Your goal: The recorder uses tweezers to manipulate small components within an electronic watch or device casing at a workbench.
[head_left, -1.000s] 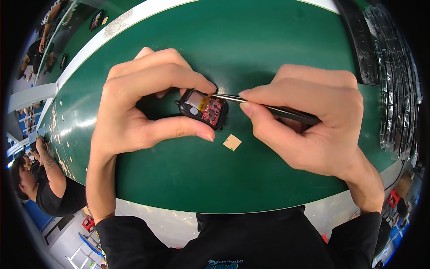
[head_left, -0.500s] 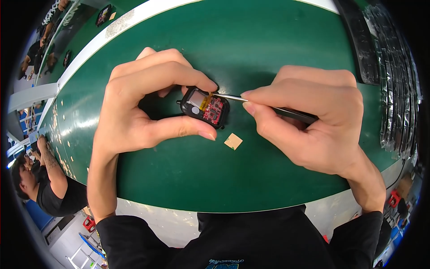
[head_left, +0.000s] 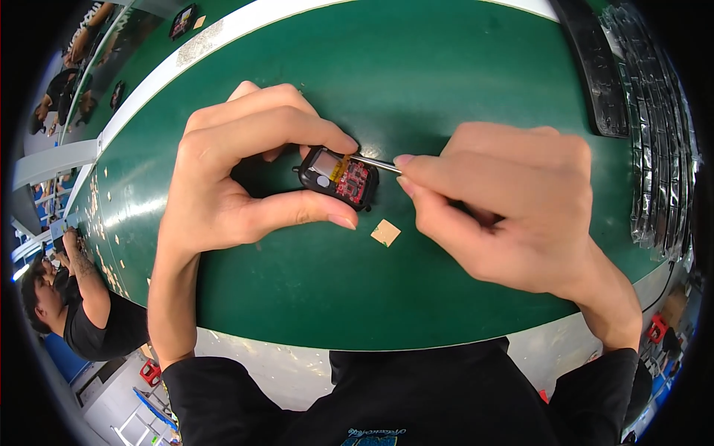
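My left hand (head_left: 245, 171) is closed round a small black device casing (head_left: 306, 178), pinching its edges between thumb and forefinger. The casing's open face shows a red circuit board (head_left: 355, 183), a silver battery-like block (head_left: 325, 163) and a strip of yellow tape between them. In my right hand (head_left: 506, 208), thumb and forefinger are closed on slim metal tweezers (head_left: 378, 163). Their tip touches or nearly touches the top edge of the casing beside my left fingertip; exact contact cannot be made out. A small tan square pad (head_left: 386, 233) lies on the table just below the casing.
The green tabletop (head_left: 387, 297) has a white rail along its far left side. Black trays (head_left: 647, 134) in clear wrap are stacked at right, beside a long black bar (head_left: 595, 74). Another casing (head_left: 183, 22) lies beyond the rail. A person (head_left: 97, 312) sits at left.
My right hand has tilted and shifted slightly left, with the tweezers now at a steeper slant and their dark rear part hidden. My left hand still holds the casing.
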Tool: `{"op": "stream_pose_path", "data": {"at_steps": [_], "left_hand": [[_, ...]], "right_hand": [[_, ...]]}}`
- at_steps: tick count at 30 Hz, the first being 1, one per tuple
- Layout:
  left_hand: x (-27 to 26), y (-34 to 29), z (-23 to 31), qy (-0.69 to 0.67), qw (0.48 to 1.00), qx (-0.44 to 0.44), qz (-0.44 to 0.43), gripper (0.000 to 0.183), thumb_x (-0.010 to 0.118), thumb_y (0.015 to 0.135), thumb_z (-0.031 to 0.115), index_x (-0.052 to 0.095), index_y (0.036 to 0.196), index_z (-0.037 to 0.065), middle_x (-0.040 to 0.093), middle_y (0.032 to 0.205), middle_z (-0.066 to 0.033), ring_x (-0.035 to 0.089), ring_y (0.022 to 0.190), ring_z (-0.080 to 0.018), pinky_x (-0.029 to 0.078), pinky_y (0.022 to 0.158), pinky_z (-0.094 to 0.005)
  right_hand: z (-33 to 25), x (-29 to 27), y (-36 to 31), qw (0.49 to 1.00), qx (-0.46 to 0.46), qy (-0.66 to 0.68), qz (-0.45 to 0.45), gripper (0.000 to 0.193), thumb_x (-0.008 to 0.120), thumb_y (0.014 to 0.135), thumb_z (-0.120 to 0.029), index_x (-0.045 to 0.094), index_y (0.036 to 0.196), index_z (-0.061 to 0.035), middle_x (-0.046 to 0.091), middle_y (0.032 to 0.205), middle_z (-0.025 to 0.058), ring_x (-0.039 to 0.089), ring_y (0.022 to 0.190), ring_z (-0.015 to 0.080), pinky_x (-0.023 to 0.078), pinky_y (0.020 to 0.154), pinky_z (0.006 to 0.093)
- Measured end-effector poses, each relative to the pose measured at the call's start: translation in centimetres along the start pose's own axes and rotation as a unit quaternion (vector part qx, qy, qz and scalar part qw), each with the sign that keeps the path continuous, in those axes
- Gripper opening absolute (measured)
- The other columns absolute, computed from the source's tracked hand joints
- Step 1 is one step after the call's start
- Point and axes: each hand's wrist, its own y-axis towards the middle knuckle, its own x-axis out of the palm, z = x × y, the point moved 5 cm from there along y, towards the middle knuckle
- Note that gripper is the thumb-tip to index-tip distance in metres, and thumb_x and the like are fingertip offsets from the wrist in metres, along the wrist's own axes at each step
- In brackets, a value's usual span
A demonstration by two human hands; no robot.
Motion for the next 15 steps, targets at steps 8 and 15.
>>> {"op": "stream_pose_path", "data": {"at_steps": [8, 15], "left_hand": [[0.3, -0.3, -0.2, 0.001, 1.000, -0.004, 0.002, 0.067, 0.106, 0.056, 0.041, 0.082, 0.105, 0.003, 0.077, 0.091, -0.0030, 0.055, 0.071, -0.0148, 0.037, 0.069, -0.0311], [0.2, 0.4, 0.9, 0.031, 0.999, -0.001, 0.008, 0.051, 0.103, 0.066, 0.029, 0.079, 0.106, 0.008, 0.068, 0.082, -0.0011, 0.060, 0.073, -0.0160, 0.036, 0.070, -0.0331]], "right_hand": [[0.1, -0.8, 0.4, 0.999, 0.030, 0.021, -0.005, 0.012, 0.083, 0.077, 0.005, 0.083, 0.088, -0.0009, 0.063, 0.062, 0.0021, 0.051, 0.047, 0.0076, 0.031, 0.045, 0.0256], [1.1, -2.2, 1.0, 0.991, 0.114, 0.067, 0.024, 0.010, 0.082, 0.086, 0.006, 0.083, 0.095, 0.0039, 0.065, 0.068, 0.0019, 0.054, 0.058, 0.0033, 0.035, 0.052, 0.0224]]}}
